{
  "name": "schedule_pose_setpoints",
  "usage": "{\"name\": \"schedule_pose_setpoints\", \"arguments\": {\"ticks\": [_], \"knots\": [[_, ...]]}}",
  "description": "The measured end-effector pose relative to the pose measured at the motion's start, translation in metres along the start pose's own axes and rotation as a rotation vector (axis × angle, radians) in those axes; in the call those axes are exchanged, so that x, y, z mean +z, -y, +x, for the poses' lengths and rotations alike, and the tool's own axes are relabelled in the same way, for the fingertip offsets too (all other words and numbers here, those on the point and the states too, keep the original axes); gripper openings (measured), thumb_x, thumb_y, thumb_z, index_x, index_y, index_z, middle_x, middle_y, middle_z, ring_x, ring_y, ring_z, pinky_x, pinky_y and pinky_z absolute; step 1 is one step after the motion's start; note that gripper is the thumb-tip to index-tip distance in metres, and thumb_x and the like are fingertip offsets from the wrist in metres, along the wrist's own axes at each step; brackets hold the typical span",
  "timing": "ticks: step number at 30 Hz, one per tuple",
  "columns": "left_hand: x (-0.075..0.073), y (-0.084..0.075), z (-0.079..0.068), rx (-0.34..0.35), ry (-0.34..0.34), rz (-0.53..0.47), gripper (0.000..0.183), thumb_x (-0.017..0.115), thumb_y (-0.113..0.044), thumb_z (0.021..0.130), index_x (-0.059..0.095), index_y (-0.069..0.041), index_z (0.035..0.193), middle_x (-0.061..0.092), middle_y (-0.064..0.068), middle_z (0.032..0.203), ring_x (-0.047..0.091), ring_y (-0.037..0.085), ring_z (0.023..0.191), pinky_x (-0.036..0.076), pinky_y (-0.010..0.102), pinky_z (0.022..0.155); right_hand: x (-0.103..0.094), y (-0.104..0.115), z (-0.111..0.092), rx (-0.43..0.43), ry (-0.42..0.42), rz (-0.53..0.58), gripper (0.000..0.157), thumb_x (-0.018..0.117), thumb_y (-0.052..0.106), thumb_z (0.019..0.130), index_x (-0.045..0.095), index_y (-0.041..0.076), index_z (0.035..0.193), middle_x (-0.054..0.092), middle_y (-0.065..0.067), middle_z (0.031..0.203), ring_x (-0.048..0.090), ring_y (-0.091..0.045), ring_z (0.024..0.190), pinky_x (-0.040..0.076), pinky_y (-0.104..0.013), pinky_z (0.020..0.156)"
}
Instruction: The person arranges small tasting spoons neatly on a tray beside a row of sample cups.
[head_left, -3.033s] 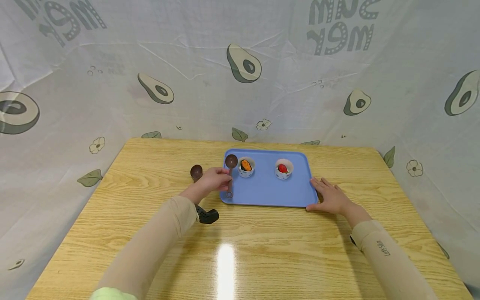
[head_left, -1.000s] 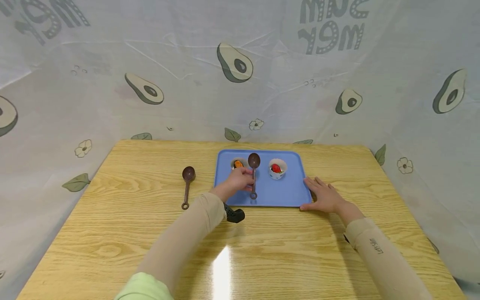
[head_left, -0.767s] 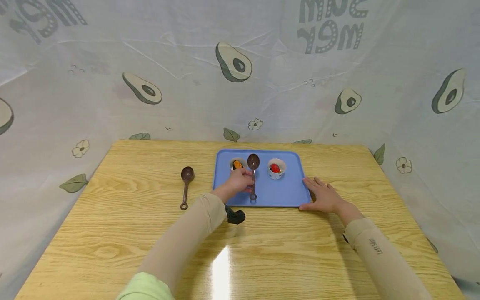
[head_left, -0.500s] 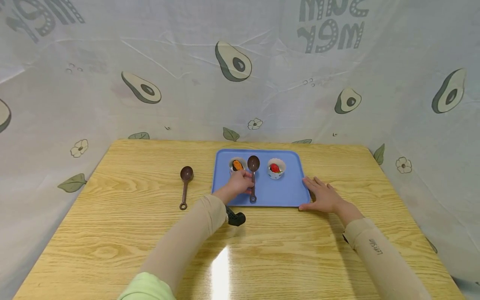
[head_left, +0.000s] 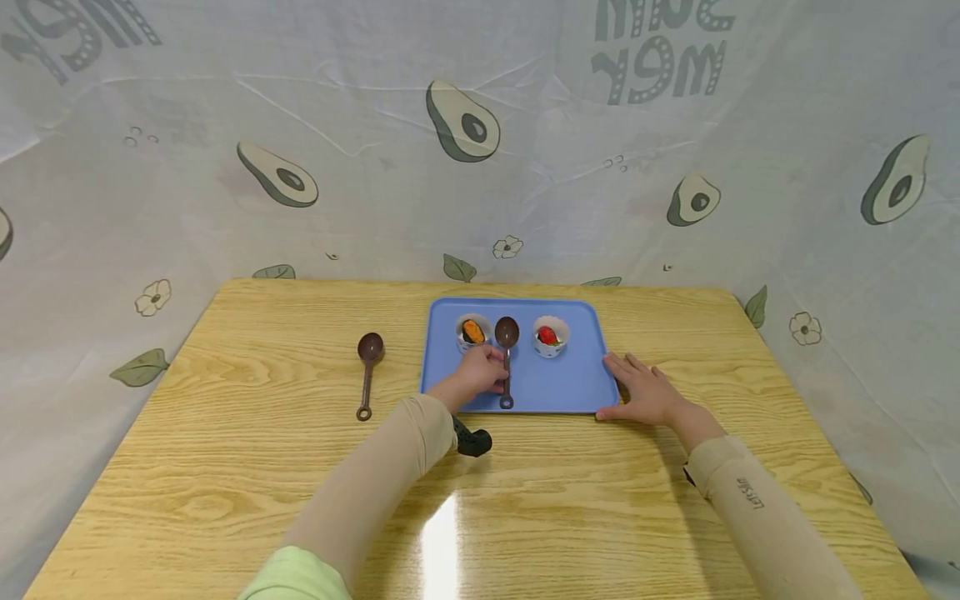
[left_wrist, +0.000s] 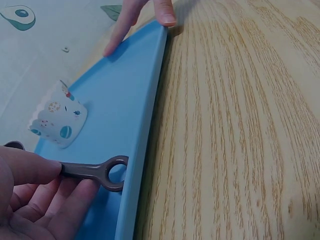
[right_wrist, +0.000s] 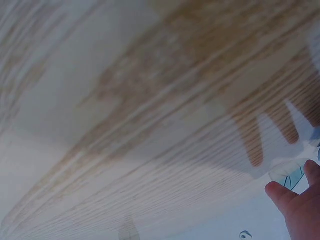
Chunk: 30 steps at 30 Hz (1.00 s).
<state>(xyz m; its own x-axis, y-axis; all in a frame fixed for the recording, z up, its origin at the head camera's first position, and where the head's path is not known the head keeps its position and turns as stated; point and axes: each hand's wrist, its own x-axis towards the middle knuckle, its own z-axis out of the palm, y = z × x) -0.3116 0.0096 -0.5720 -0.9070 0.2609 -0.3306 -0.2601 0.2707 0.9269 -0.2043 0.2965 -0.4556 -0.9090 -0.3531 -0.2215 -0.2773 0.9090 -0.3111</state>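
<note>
My left hand (head_left: 477, 372) pinches a dark brown measuring spoon (head_left: 507, 332) by its handle, low over the blue tray (head_left: 573, 387). The bowl of this spoon points to the back, between two paper baking cups. In the left wrist view the handle's ring end (left_wrist: 116, 173) is right at the tray's near rim. One baking cup (head_left: 463, 341) contains an orange and black piece like toy sushi (head_left: 473, 331); the other cup (head_left: 551, 350) has a red piece with some green (head_left: 547, 336). Fingers spread, my right hand (head_left: 648, 394) touches the tray's right edge near its front corner.
Left of the tray, a second brown measuring spoon (head_left: 367, 375) lies on the wooden table (head_left: 247, 467), bowl to the back. A pale cloth printed with avocados (head_left: 463, 122) hangs behind and beside the table.
Over three seconds my left hand has carried its spoon from the tray's left edge to between the cups, then lowered it slightly toward the near rim. My right hand stays at the tray's edge.
</note>
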Motion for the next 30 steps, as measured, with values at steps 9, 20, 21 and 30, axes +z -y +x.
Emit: {"name": "schedule_pose_setpoints", "arguments": {"ticks": [9, 20, 21, 30], "knots": [[0.004, 0.087, 0.097, -0.011, 0.018, -0.053, 0.034, 0.074, -0.009, 0.077, 0.056, -0.012, 0.105, 0.065, 0.003, 0.095, 0.066, 0.019, 0.075, 0.057, 0.037, 0.057, 0.001, -0.001, 0.001, 0.001, -0.004, 0.004, 0.106, 0.066, 0.062, 0.074, 0.019, 0.003, 0.149, 0.019, -0.018, 0.154, 0.013, -0.046, 0.14, 0.012, -0.072, 0.104], [0.01, 0.101, 0.11, -0.019, -0.054, -0.005, 0.036, 0.074, -0.004, 0.074, 0.058, -0.013, 0.106, 0.065, 0.007, 0.095, 0.067, 0.026, 0.072, 0.058, 0.039, 0.057, 0.003, -0.002, 0.001, 0.001, -0.009, 0.004, 0.106, 0.066, 0.063, 0.073, 0.019, 0.004, 0.149, 0.019, -0.017, 0.155, 0.013, -0.045, 0.14, 0.012, -0.072, 0.105], [0.01, 0.089, 0.095, -0.02, -0.065, 0.006, 0.035, 0.072, -0.002, 0.076, 0.058, -0.011, 0.106, 0.064, 0.007, 0.095, 0.067, 0.025, 0.071, 0.058, 0.038, 0.057, 0.003, -0.002, 0.001, 0.002, -0.008, 0.004, 0.106, 0.066, 0.063, 0.073, 0.019, 0.004, 0.149, 0.019, -0.017, 0.155, 0.013, -0.045, 0.14, 0.012, -0.072, 0.105], [0.009, 0.008, -0.001, 0.051, -0.104, 0.088, 0.028, 0.068, 0.001, 0.078, 0.061, -0.002, 0.105, 0.062, 0.009, 0.086, 0.063, 0.022, 0.067, 0.056, 0.033, 0.057, 0.002, -0.002, 0.001, 0.005, -0.008, 0.01, 0.107, 0.066, 0.063, 0.073, 0.019, 0.005, 0.149, 0.019, -0.017, 0.155, 0.012, -0.045, 0.14, 0.012, -0.071, 0.105]]}}
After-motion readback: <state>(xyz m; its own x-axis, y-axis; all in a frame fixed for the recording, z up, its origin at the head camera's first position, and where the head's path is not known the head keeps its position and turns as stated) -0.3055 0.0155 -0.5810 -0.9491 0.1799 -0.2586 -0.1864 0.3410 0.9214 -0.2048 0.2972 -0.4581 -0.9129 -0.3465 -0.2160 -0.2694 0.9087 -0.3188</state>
